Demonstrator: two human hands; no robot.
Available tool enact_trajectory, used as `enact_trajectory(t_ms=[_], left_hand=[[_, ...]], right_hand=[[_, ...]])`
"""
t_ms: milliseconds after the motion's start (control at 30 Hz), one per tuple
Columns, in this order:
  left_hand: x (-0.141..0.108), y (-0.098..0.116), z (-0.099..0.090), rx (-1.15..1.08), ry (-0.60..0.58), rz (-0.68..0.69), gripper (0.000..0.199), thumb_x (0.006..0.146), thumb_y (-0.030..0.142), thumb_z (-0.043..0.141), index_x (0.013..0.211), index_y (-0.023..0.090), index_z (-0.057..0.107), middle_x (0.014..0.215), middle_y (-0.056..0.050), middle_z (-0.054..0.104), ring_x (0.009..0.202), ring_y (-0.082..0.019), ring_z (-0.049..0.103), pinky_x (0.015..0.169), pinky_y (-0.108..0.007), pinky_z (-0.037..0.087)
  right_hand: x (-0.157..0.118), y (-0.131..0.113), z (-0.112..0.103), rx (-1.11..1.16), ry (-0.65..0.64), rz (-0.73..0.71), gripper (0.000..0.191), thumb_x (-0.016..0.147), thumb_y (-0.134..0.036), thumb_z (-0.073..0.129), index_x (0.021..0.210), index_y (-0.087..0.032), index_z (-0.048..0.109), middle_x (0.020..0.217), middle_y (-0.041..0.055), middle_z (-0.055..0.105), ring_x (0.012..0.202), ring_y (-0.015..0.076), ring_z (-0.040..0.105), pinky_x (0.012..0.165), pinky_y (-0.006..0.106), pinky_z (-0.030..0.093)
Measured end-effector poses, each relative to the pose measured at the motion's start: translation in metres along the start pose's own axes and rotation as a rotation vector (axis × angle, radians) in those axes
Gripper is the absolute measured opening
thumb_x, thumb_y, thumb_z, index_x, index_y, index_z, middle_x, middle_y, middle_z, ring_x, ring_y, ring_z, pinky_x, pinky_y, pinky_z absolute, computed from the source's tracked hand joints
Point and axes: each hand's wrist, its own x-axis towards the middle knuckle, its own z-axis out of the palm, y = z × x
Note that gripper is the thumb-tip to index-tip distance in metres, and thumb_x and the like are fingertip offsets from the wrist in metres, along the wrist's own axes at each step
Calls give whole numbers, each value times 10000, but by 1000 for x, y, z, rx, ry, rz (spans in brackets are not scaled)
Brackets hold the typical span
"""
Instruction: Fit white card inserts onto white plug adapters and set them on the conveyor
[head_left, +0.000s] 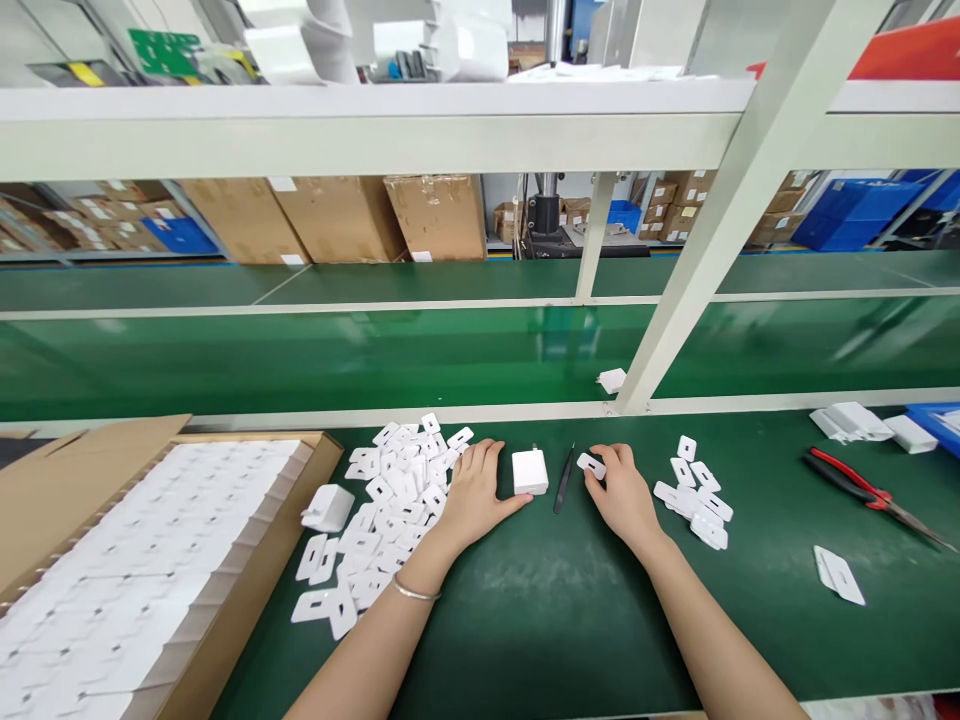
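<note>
Left hand [474,492] spread flat beside white charger [530,472], right hand [621,492] pinching small white tab [592,465], cardboard box [247,560] holding rows of white pieces, green surface [540,600].

- Left hand [474,490]: palm down; the fingertips lie against the white charger block [530,472], and the block's left face is hidden behind them.
- Right hand [621,492]: pinches a small white tab [592,465]; the tab's rear part is covered by the fingers.
- Heap of white tabs [390,500], left of the left hand: lower layers buried, count not readable; any marking too small to tell.
- Cardboard box [247,560], far left of the left hand: cut off by left and bottom edges; contents washed out white.
- Red-handled pliers [862,488], well right of the right hand: tip runs to the right edge.
- Both forearms: cut off at the bottom edge.
</note>
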Motion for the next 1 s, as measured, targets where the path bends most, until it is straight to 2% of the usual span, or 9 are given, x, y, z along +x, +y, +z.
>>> enact_trajectory(t_ms=[233,333,433,567,733,900,1000], left_hand=[[2,2,-1,85,13,-42,801,832,554,770,1452,172,436,1455,-199,486,1368,-429,436,1093,-610,399],[2,-1,-1,147,49,-15,913,814,632,763,1511,171,394,1561,-218,410,1480,-454,319,1184,-665,273],[0,-8,3,181,20,-34,993,831,727,687,1568,161,339,1647,-232,307,1552,-454,204,1239,-681,149],[-1,-20,9,195,-36,-112,1052,830,813,602,1595,144,326,1682,-245,229,1569,-462,155,1243,-670,168],[0,-29,12,195,-9,-172,1093,789,848,612,1597,164,340,1676,-255,241,1567,-491,125,1220,-704,168],[-2,-28,11,201,8,-211,1095,775,843,632,1586,159,363,1663,-273,260,1555,-519,131,1204,-727,174],[-1,-24,8,209,-6,-180,1051,807,805,636,1583,149,365,1664,-278,252,1557,-500,159,1212,-728,159]], right_hand=[[1,0,1,-29,-3,-15,309,972,-274,533,1253,-165,603,1201,108,543,705,158,629,643,311,492],[1,1,2,-45,4,-33,298,961,-272,542,1234,-174,611,1193,108,548,701,161,627,644,314,494],[1,3,3,-47,7,-37,295,958,-276,543,1227,-180,616,1191,110,549,681,157,620,635,318,497],[2,5,4,-47,13,-54,295,960,-287,539,1225,-186,619,1185,109,548,685,161,628,626,319,504],[2,7,6,-42,19,-71,296,966,-297,529,1229,-186,608,1182,108,543,745,184,657,650,322,522],[3,10,7,-57,19,-88,280,973,-283,500,1211,-181,608,1166,106,548,715,186,651,637,329,519],[5,13,9,-42,27,-126,246,984,-268,467,1168,-194,612,1121,93,574,698,186,648,628,324,510]])
